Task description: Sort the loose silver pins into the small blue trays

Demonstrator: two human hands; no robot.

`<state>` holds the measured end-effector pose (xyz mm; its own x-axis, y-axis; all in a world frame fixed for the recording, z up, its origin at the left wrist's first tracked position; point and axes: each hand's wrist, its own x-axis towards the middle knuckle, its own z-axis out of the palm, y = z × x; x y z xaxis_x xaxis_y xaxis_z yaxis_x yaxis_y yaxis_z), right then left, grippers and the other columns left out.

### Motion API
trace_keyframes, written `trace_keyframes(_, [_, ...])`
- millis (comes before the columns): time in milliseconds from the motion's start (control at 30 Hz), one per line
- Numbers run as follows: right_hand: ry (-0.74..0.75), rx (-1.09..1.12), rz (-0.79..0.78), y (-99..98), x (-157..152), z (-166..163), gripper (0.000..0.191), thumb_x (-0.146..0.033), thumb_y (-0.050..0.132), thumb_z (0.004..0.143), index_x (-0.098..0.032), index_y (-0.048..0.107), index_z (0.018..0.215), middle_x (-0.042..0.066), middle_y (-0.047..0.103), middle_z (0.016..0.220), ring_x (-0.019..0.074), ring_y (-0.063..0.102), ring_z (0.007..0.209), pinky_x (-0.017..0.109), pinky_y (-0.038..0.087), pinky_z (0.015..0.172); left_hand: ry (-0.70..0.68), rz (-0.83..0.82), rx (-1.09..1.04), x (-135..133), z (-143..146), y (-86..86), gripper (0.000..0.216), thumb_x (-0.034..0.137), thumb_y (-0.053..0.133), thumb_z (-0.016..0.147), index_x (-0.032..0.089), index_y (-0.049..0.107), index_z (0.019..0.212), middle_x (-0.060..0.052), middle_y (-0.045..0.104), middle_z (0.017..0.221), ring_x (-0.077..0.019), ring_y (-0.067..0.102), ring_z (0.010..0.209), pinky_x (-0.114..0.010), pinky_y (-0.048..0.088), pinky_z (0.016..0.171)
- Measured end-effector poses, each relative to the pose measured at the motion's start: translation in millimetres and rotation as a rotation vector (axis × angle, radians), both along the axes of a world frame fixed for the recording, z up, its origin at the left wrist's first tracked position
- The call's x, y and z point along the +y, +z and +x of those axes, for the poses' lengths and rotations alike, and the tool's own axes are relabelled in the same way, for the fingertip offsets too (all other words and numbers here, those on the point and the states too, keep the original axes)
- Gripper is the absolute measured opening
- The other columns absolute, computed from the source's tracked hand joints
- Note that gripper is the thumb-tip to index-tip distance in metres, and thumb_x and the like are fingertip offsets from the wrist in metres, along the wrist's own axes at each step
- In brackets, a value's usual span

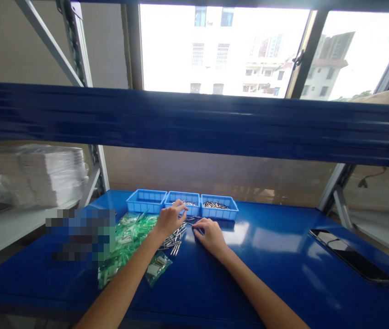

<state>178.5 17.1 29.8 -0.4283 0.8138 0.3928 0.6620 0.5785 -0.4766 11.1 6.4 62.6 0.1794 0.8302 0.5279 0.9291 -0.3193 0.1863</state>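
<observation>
My left hand [170, 218] reaches forward over a loose pile of small metal pins [175, 240] on the blue table [249, 274], its fingers stretched toward the middle blue tray [183, 202]. My right hand [210, 235] rests palm down beside the pins, fingers curled onto the table top; what they hold, if anything, is hidden. Three shallow blue trays stand in a row: the left tray [146, 200] looks empty, while the middle one and the right tray [219, 207] hold metal pins. Green-tinted plastic bags [125, 242] lie left of my left arm.
A black phone [352, 258] lies on the table at the right. A blue shelf beam [194, 123] crosses overhead. Stacked white packs [39, 176] sit on a side shelf at the left. A blurred patch covers part of the table's left.
</observation>
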Motion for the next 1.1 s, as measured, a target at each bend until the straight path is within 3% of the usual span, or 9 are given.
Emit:
trace_keyframes(233, [-0.041, 0.18, -0.05, -9.0, 11, 7, 0.018, -0.022, 0.051, 0.072, -0.023, 0.067, 0.081, 0.001, 0.064, 0.079, 0.0146, 0.057, 0.071, 0.025, 0.042, 0.065, -0.205, -0.131, 0.03, -1, 8, -9.4, 0.022, 0.032, 0.046, 0.077, 0.021, 0.064, 0.086, -0.001, 0.06, 0.09, -0.0114, 0.056, 0.061, -0.022, 0.038, 0.053])
trace_keyframes(600, [-0.056, 0.285, -0.05, -7.4, 12, 7, 0.018, -0.027, 0.054, 0.071, -0.02, 0.067, 0.081, 0.001, 0.065, 0.075, 0.0135, 0.056, 0.062, 0.025, 0.043, 0.06, -0.203, -0.205, -0.002, 8, 2, -18.5, 0.017, 0.027, 0.05, 0.077, 0.024, 0.066, 0.084, -0.002, 0.061, 0.086, -0.0168, 0.057, 0.082, -0.023, 0.04, 0.064])
trace_keyframes(800, [-0.001, 0.378, 0.013, -5.1, 11, 6, 0.02, -0.028, 0.051, 0.076, -0.018, 0.065, 0.087, 0.002, 0.063, 0.078, 0.0116, 0.052, 0.06, 0.024, 0.043, 0.061, -0.215, -0.176, -0.016, 9, 3, -19.0, 0.016, 0.028, 0.05, 0.078, 0.024, 0.064, 0.084, -0.001, 0.061, 0.083, -0.0151, 0.057, 0.079, -0.021, 0.039, 0.062])
trace_keyframes(1100, [0.038, 0.437, -0.042, -8.6, 11, 4, 0.022, -0.033, 0.049, 0.078, -0.02, 0.064, 0.088, 0.002, 0.064, 0.083, 0.0126, 0.054, 0.064, 0.024, 0.042, 0.06, -0.152, -0.096, -0.104, 3, 9, -9.3, 0.013, 0.031, 0.049, 0.079, 0.02, 0.056, 0.081, 0.001, 0.058, 0.075, -0.0127, 0.055, 0.067, -0.021, 0.035, 0.054])
